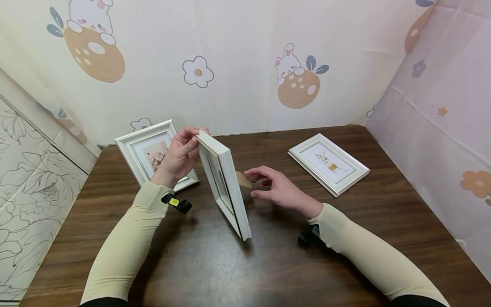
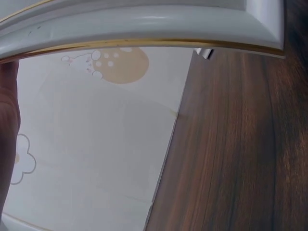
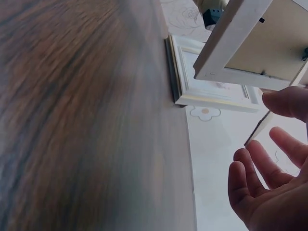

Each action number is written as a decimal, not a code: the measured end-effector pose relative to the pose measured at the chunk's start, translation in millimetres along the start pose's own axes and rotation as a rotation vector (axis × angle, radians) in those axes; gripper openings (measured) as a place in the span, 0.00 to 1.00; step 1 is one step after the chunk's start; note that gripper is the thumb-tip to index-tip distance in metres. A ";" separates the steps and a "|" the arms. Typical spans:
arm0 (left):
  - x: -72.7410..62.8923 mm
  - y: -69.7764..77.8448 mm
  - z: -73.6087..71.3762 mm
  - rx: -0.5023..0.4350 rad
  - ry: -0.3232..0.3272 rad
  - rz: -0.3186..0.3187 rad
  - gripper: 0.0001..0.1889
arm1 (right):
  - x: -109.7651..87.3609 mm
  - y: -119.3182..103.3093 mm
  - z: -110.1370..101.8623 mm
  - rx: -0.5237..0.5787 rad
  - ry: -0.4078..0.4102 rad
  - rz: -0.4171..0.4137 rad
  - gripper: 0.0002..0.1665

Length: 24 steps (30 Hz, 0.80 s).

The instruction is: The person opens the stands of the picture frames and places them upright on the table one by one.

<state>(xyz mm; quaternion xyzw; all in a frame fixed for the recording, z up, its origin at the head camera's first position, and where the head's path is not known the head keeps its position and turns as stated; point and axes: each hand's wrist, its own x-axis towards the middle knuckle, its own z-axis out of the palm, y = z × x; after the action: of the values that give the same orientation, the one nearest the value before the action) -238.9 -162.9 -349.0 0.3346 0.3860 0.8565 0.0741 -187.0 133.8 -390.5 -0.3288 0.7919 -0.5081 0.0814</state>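
Two hands reach me through the head view: the left hand (image 1: 178, 153) grips the top of an upright white frame (image 1: 235, 192), centre; the right hand (image 1: 278, 186) curves at its brown stand (image 1: 243, 179), pinching or not, I cannot tell. Only the right wrist view reveals the frame's tan backing (image 3: 269, 41).

Brown wood-grain table (image 1: 264, 277); plant-print frame (image 1: 329, 164) flat at right, flower-print frame (image 1: 150, 150) standing tilted at left
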 end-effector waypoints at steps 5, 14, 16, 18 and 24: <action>-1.0 -0.3 0.5 0.015 0.012 -0.002 0.06 | -7.0 5.4 -6.9 -0.016 0.004 0.014 0.29; -2.8 -0.4 1.3 0.072 0.107 0.013 0.07 | -16.5 15.4 -19.4 -0.051 0.026 0.042 0.26; -2.3 -0.5 2.2 0.095 0.138 0.015 0.07 | -17.3 17.4 -21.8 -0.057 0.035 0.052 0.26; -1.5 -0.6 3.2 0.114 0.171 0.014 0.08 | -18.1 18.1 -23.7 -0.060 0.045 0.064 0.25; 0.8 -0.5 6.1 0.171 0.289 0.021 0.08 | -19.5 19.1 -28.3 -0.057 0.073 0.091 0.23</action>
<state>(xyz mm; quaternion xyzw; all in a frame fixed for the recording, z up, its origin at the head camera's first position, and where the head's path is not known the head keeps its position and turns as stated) -235.7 -158.5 -346.0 0.2171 0.4605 0.8605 -0.0200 -193.5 172.0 -397.6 -0.2759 0.8228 -0.4925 0.0663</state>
